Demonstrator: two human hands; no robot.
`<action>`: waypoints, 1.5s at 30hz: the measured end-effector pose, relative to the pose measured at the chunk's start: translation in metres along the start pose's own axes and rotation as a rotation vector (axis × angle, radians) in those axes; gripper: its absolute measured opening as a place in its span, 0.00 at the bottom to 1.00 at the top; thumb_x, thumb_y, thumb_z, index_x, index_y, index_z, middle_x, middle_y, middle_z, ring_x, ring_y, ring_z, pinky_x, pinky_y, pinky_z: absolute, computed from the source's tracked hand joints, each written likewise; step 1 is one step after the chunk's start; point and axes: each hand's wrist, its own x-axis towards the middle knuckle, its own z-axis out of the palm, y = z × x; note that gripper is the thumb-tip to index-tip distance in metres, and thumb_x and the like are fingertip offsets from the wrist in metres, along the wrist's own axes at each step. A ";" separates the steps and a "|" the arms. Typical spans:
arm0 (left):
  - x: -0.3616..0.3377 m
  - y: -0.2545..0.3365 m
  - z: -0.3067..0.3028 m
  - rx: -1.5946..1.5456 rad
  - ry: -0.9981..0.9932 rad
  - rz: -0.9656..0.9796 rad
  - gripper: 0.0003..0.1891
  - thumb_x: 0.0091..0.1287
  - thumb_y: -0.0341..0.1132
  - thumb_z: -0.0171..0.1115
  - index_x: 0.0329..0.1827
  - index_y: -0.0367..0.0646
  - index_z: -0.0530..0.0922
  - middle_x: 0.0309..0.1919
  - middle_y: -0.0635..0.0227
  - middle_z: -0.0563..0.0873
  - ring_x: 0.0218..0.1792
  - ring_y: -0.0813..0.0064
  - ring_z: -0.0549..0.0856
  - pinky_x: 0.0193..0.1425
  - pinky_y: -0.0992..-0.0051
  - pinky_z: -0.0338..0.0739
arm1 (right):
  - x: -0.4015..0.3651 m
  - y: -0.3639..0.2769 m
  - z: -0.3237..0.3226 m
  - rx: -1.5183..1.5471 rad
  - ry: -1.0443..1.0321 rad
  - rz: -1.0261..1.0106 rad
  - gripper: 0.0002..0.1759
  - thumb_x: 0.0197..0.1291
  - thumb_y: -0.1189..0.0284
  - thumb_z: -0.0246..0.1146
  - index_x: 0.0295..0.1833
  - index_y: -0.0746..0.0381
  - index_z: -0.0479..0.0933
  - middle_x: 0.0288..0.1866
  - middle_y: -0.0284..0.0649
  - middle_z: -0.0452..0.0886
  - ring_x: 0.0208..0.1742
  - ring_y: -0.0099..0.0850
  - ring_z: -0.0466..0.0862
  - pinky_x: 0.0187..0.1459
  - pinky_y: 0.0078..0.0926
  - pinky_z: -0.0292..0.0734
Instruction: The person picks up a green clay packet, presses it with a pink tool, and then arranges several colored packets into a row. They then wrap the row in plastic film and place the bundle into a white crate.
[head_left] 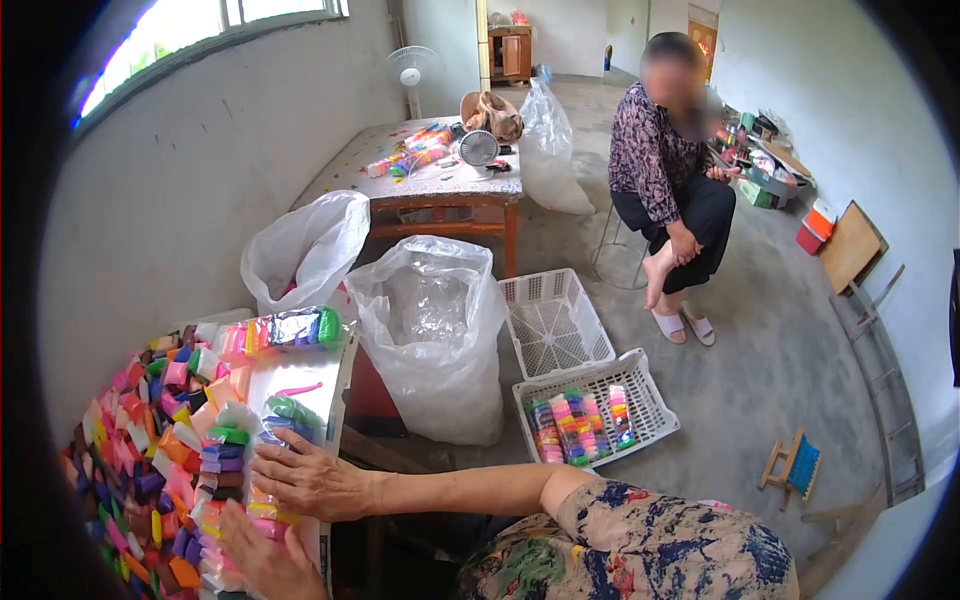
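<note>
On the table at left lies a heap of small film-wrapped coloured blocks that look like modelling clay. My right hand rests across a row of these blocks near the table edge, its fingers spread over the top. Closer to me, my left hand lies against the neighbouring stacked blocks, fingers stretched and thumb apart. My palms hide part of both rows. A filled clear pack of blocks lies farther along the table, near a pink strip.
Beside the table stand two plastic bags. White crates sit on the floor, the nearer holding several packs. Another person sits beyond them. A second table bears a small fan. A little stool stands at right.
</note>
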 end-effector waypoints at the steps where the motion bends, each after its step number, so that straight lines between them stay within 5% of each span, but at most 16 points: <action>1: 0.004 0.000 0.008 -0.020 -0.012 0.058 0.33 0.68 0.39 0.61 0.74 0.34 0.64 0.69 0.46 0.72 0.71 0.50 0.69 0.77 0.58 0.59 | 0.001 0.000 -0.001 -0.005 0.029 -0.008 0.21 0.61 0.68 0.61 0.58 0.68 0.75 0.61 0.51 0.77 0.69 0.46 0.72 0.76 0.55 0.53; 7: -0.010 -0.016 0.029 -0.011 -0.024 -0.002 0.31 0.72 0.45 0.58 0.72 0.32 0.66 0.68 0.46 0.73 0.67 0.48 0.73 0.73 0.56 0.65 | -0.003 0.007 -0.007 -0.104 -0.013 -0.063 0.23 0.59 0.68 0.60 0.58 0.68 0.75 0.60 0.50 0.78 0.67 0.46 0.75 0.72 0.55 0.59; 9: -0.027 -0.028 0.035 0.108 0.022 -0.038 0.28 0.77 0.47 0.47 0.70 0.32 0.68 0.66 0.47 0.75 0.66 0.50 0.75 0.72 0.57 0.65 | 0.005 0.004 -0.019 -0.150 -0.050 -0.112 0.21 0.58 0.68 0.59 0.55 0.67 0.77 0.59 0.49 0.79 0.65 0.45 0.77 0.69 0.54 0.63; 13: -0.041 -0.028 0.011 -0.009 0.004 -0.150 0.30 0.73 0.42 0.58 0.72 0.33 0.67 0.67 0.46 0.74 0.68 0.48 0.73 0.73 0.57 0.64 | 0.016 0.006 -0.035 0.002 -0.113 -0.109 0.22 0.59 0.68 0.62 0.58 0.66 0.74 0.54 0.48 0.79 0.59 0.44 0.79 0.64 0.50 0.65; 16: -0.041 -0.022 -0.018 0.026 -0.048 -0.234 0.36 0.65 0.39 0.66 0.73 0.32 0.63 0.71 0.46 0.69 0.73 0.50 0.67 0.77 0.54 0.59 | 0.019 0.006 -0.038 0.137 -0.212 0.024 0.29 0.64 0.66 0.64 0.69 0.63 0.70 0.67 0.49 0.75 0.71 0.44 0.73 0.75 0.51 0.54; 18: -0.026 -0.018 -0.027 0.021 -0.013 -0.216 0.38 0.63 0.39 0.68 0.74 0.33 0.63 0.72 0.47 0.68 0.74 0.51 0.66 0.78 0.54 0.58 | 0.029 0.006 -0.032 0.115 -0.143 -0.070 0.26 0.62 0.66 0.63 0.63 0.67 0.74 0.63 0.50 0.77 0.68 0.47 0.75 0.73 0.53 0.56; 21: -0.008 0.000 -0.019 0.012 0.054 -0.073 0.38 0.61 0.38 0.69 0.73 0.34 0.65 0.70 0.50 0.70 0.73 0.53 0.67 0.77 0.54 0.59 | 0.039 -0.017 -0.035 0.186 -0.278 -0.124 0.32 0.59 0.69 0.65 0.70 0.63 0.70 0.68 0.46 0.75 0.74 0.43 0.69 0.75 0.52 0.55; 24: -0.008 0.000 0.008 -0.070 -0.067 -0.071 0.37 0.59 0.39 0.71 0.71 0.35 0.67 0.68 0.53 0.73 0.71 0.55 0.69 0.75 0.55 0.61 | 0.031 -0.015 -0.027 0.138 -0.390 -0.106 0.29 0.57 0.69 0.66 0.66 0.63 0.73 0.66 0.44 0.76 0.73 0.42 0.70 0.73 0.52 0.58; 27: -0.019 -0.005 0.009 -0.018 0.035 -0.048 0.37 0.57 0.39 0.71 0.69 0.35 0.69 0.66 0.53 0.74 0.69 0.54 0.71 0.74 0.55 0.63 | 0.022 0.015 -0.035 0.063 -0.351 -0.092 0.28 0.59 0.68 0.66 0.65 0.63 0.74 0.68 0.45 0.75 0.74 0.42 0.70 0.74 0.49 0.58; 33: -0.044 -0.027 0.001 -0.189 0.001 -0.228 0.38 0.60 0.38 0.71 0.72 0.36 0.66 0.68 0.50 0.72 0.69 0.50 0.70 0.73 0.56 0.64 | 0.019 0.078 -0.064 -0.215 -0.359 -0.104 0.30 0.63 0.59 0.65 0.65 0.65 0.73 0.69 0.49 0.74 0.73 0.43 0.70 0.74 0.50 0.57; 36: -0.039 -0.030 -0.018 -0.169 0.016 -0.225 0.40 0.60 0.38 0.71 0.74 0.35 0.64 0.69 0.49 0.72 0.70 0.49 0.70 0.74 0.57 0.64 | 0.035 0.082 -0.073 -0.083 -0.307 0.013 0.33 0.61 0.58 0.66 0.67 0.65 0.71 0.70 0.48 0.73 0.73 0.44 0.69 0.74 0.51 0.56; 40: -0.007 -0.023 -0.038 -0.157 0.006 -0.149 0.43 0.58 0.39 0.73 0.75 0.33 0.62 0.69 0.47 0.72 0.71 0.51 0.70 0.74 0.58 0.64 | 0.072 0.068 -0.070 -0.052 -0.464 -0.175 0.39 0.50 0.64 0.71 0.70 0.59 0.69 0.70 0.48 0.72 0.74 0.44 0.68 0.74 0.54 0.54; 41: -0.001 -0.026 -0.026 -0.135 0.044 -0.092 0.43 0.54 0.39 0.75 0.73 0.34 0.65 0.64 0.48 0.76 0.67 0.52 0.74 0.71 0.58 0.67 | 0.076 0.068 -0.062 0.008 -0.486 -0.189 0.41 0.45 0.66 0.71 0.69 0.58 0.70 0.68 0.48 0.73 0.72 0.44 0.69 0.73 0.54 0.55; 44: 0.020 -0.027 -0.016 -0.282 -0.415 -0.226 0.40 0.52 0.38 0.75 0.69 0.35 0.69 0.55 0.52 0.80 0.59 0.52 0.78 0.63 0.57 0.72 | 0.088 0.072 -0.046 0.085 -0.847 -0.037 0.40 0.44 0.64 0.71 0.67 0.59 0.71 0.64 0.46 0.75 0.69 0.44 0.71 0.72 0.53 0.57; 45: 0.018 -0.028 -0.010 -0.239 -0.269 -0.168 0.35 0.51 0.37 0.74 0.65 0.37 0.74 0.48 0.56 0.81 0.52 0.55 0.81 0.56 0.57 0.74 | 0.088 0.074 -0.043 0.070 -0.803 -0.091 0.40 0.40 0.66 0.74 0.65 0.60 0.73 0.59 0.44 0.76 0.65 0.43 0.73 0.71 0.52 0.59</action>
